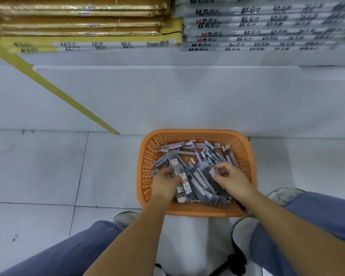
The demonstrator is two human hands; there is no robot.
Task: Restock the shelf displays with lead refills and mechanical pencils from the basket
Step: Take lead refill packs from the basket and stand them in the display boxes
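**Both hands in the basket**

An orange basket [193, 132] sits on the tiled floor [48, 166] against the foot of a white shelf [167, 96]. It holds a jumble of lead refill packs [201, 184] and mechanical pencils [176, 146]. The left hand [163, 182] has its fingers curled round the edge of a printed refill pack [184, 183] near the basket's middle. The right hand [230, 177] pinches a small grey pack [213, 172] between thumb and fingers, just above the heap. Stacked paper packs [257, 34] lie on the shelf above.
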